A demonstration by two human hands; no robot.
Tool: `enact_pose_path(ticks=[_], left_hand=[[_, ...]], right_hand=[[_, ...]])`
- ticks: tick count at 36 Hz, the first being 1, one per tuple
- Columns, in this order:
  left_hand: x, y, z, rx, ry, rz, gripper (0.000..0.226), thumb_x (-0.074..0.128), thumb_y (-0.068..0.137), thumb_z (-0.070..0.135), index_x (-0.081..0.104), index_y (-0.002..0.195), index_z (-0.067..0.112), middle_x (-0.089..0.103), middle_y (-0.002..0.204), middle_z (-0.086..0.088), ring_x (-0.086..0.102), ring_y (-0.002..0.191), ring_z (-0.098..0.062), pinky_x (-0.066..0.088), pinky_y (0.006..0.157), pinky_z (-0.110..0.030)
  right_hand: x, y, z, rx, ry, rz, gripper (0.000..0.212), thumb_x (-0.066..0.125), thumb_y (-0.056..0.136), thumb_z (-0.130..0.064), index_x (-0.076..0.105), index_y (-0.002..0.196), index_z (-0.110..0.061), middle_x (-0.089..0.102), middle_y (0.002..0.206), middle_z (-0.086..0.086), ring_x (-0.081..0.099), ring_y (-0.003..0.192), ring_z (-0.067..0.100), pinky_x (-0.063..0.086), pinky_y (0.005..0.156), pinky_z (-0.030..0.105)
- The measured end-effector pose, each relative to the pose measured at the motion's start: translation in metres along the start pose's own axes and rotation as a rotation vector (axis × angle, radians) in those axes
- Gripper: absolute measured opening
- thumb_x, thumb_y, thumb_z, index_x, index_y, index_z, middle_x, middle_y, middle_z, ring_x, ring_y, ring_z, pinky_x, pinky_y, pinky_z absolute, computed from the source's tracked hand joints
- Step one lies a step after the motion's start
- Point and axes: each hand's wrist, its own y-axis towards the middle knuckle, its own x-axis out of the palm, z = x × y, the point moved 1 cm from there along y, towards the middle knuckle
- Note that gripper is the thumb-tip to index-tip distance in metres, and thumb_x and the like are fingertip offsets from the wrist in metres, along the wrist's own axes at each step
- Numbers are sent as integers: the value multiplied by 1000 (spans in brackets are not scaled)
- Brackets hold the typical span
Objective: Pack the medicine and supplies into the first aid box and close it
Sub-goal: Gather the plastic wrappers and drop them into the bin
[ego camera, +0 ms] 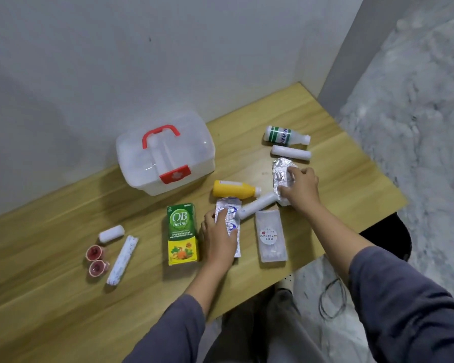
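Closed first aid box (165, 153) on the tabletop (50, 297).
Translucent white, red handle and latch; in front of it, left hand (218, 237) presses a blister strip (230, 224), right hand (300, 187) grips a foil pack (281, 170).

The person wears a long-sleeved top of dull grey-blue cloth. The left sleeve (178, 334) and the right sleeve (404, 297) are both pushed up, baring the forearms. Grey trousers (281, 334) show below.

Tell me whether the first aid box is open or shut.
Shut. The first aid box has its clear lid down on the base, and the red latch lies flat across the front seam.
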Motion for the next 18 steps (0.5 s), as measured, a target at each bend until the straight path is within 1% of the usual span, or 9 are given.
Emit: enact_pose_path(ticks=[1,3,4,7,11,14,15,17,18], left_hand=[[-1,0,1,-21,-25,-2,50,65,81,16,47,128,19,40,129,-11,44,116,-32,35,96,-32],[-6,2,5,-67,-104,-30,50,67,77,12,50,123,19,42,124,-10,50,108,-30,34,80,-23],[-7,3,7,-82,-140,-54,49,67,76,10,51,121,18,44,123,-10,52,105,-29,34,76,-24],[-13,6,8,-73,-209,-86,48,67,72,7,53,118,16,50,122,-12,54,106,-30,43,81,-29],[-27,6,7,-63,-250,-66,52,70,71,4,54,119,12,54,124,-10,53,111,-26,40,84,-24],[-41,4,8,-44,-309,-20,51,69,71,1,54,119,12,55,119,-7,53,102,-19,36,76,-16],[-47,4,9,-36,-320,8,51,70,71,1,55,118,12,55,119,-7,52,99,-17,36,75,-15],[-56,4,12,-11,-352,81,50,71,69,2,56,116,13,57,118,-7,54,101,-19,38,78,-19],[-61,5,16,0,-376,116,50,72,69,1,56,115,13,58,115,-6,55,101,-20,39,77,-18]], right_hand=[[-1,-1,0,19,34,-7,48,69,79,-17,51,124,-12,39,128,19,36,121,36,37,97,35],[-4,0,3,51,104,-20,54,73,75,-15,51,124,-12,43,126,20,43,118,35,39,95,33],[-5,0,5,62,138,-32,55,74,74,-14,52,124,-11,46,126,21,47,116,34,40,93,32],[-11,-4,10,59,193,-42,56,76,71,-11,53,122,-8,54,126,18,52,114,31,41,92,33],[-21,-9,7,43,244,-8,55,74,73,-7,54,124,-7,55,128,15,52,115,31,42,97,38],[-30,-11,1,15,291,22,54,70,76,-4,53,127,-8,53,130,14,52,116,29,42,93,33],[-33,-12,-1,-3,298,30,53,69,76,-3,53,126,-8,53,129,14,52,117,28,41,91,30],[-42,-13,-4,-41,296,43,51,69,76,-2,54,125,-8,54,127,14,52,116,27,38,87,26],[-47,-13,-5,-58,295,49,51,69,76,-2,55,124,-8,55,126,15,53,115,27,38,86,25]])
